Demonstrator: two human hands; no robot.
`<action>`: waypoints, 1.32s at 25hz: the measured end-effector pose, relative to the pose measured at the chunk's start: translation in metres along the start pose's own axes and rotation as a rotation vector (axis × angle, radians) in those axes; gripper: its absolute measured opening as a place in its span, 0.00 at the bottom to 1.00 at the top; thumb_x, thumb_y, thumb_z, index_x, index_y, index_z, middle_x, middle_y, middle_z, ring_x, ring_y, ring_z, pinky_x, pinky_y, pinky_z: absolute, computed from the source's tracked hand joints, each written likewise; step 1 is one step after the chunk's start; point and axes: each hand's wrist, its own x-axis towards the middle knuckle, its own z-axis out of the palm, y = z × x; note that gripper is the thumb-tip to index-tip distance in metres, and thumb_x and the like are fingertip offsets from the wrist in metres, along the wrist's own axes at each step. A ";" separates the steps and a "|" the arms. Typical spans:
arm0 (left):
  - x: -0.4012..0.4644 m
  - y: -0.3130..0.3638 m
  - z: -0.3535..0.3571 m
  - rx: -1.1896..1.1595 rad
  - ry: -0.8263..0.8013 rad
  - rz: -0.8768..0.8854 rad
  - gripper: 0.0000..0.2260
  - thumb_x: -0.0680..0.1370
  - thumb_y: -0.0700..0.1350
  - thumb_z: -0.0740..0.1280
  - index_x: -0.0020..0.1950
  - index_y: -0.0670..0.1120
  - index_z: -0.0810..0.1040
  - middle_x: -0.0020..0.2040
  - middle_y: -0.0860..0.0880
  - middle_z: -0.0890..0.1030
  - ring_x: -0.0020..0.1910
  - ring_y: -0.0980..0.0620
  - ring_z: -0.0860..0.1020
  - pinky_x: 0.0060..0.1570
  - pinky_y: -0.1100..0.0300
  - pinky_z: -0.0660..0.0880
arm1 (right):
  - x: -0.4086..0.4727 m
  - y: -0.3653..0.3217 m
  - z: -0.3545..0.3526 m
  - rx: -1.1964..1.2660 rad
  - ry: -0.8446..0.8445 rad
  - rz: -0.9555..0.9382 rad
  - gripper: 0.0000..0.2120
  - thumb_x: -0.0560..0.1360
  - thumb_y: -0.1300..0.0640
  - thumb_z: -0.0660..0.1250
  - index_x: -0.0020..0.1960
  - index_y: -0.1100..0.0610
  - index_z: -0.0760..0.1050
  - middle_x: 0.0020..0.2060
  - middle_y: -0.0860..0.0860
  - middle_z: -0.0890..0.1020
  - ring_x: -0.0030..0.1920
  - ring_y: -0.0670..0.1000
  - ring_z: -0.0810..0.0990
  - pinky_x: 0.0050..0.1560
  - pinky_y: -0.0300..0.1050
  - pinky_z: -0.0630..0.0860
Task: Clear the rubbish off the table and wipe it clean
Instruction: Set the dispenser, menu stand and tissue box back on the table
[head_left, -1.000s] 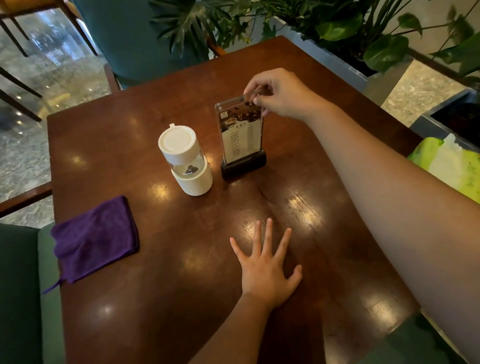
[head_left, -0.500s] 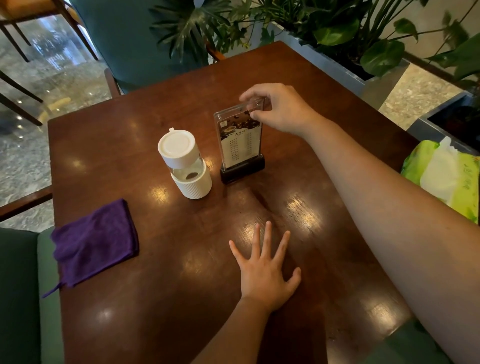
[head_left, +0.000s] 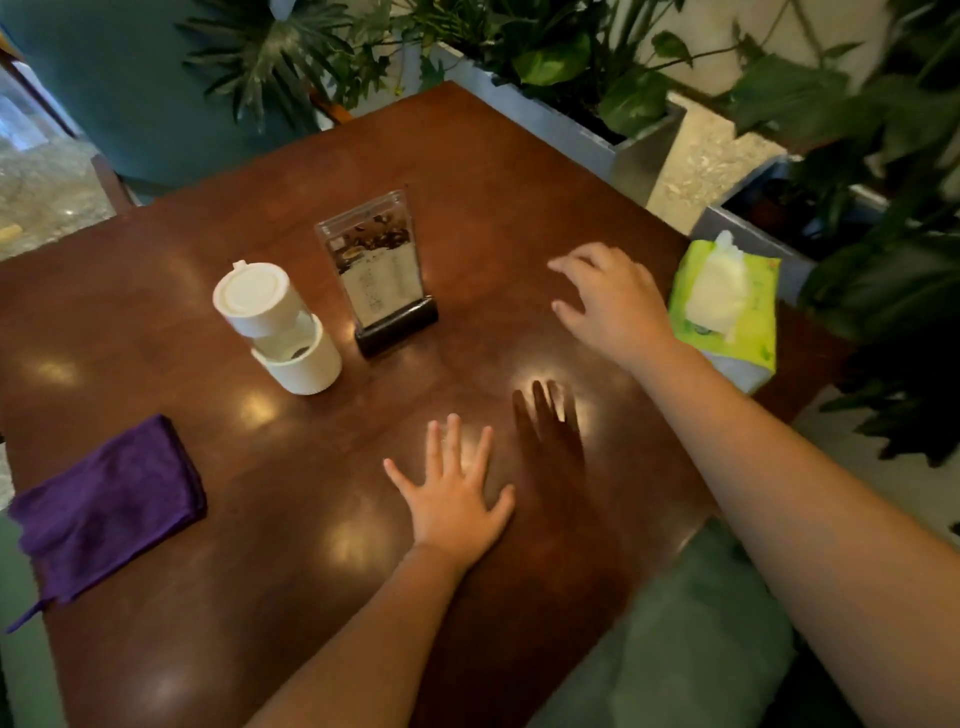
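The dark brown wooden table (head_left: 519, 171) fills the view. My left hand (head_left: 452, 493) lies flat on it near the front, fingers spread, holding nothing. My right hand (head_left: 613, 301) hovers above the table's right side, fingers loosely curled and apart, empty. A folded purple cloth (head_left: 104, 509) lies at the left edge. A clear menu stand (head_left: 376, 270) on a black base stands upright in the middle. Just left of it is a white cylindrical toothpick holder (head_left: 278, 327). A green pack of wet wipes (head_left: 727, 306) rests at the right edge, right of my right hand.
Grey planters (head_left: 639, 150) with leafy plants line the far right side. A teal chair (head_left: 104, 88) stands behind the table. Green seat cushions (head_left: 701, 649) sit at the front right, with more at the left.
My right hand let go of the menu stand's top and drew back to the right. The stand stays upright. The left hand has not moved. The view shifted right.
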 end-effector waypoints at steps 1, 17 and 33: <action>0.003 0.002 -0.002 -0.007 -0.017 -0.009 0.34 0.71 0.69 0.45 0.74 0.61 0.42 0.78 0.48 0.39 0.74 0.46 0.35 0.61 0.25 0.39 | -0.015 0.015 -0.001 -0.047 0.042 0.115 0.21 0.74 0.52 0.65 0.65 0.55 0.70 0.60 0.57 0.74 0.61 0.60 0.71 0.57 0.56 0.69; 0.005 0.017 0.003 0.051 0.024 -0.070 0.32 0.71 0.68 0.40 0.69 0.60 0.28 0.72 0.47 0.29 0.69 0.44 0.26 0.63 0.28 0.36 | -0.034 0.071 0.031 -0.030 0.089 0.592 0.18 0.71 0.68 0.63 0.61 0.65 0.69 0.57 0.64 0.73 0.60 0.63 0.67 0.57 0.53 0.68; 0.006 0.017 0.005 0.035 0.023 -0.066 0.32 0.71 0.67 0.40 0.70 0.60 0.28 0.74 0.47 0.29 0.70 0.44 0.26 0.62 0.29 0.33 | 0.008 0.120 0.009 -0.074 -0.066 0.359 0.07 0.69 0.70 0.64 0.38 0.59 0.70 0.37 0.60 0.74 0.45 0.62 0.74 0.38 0.50 0.67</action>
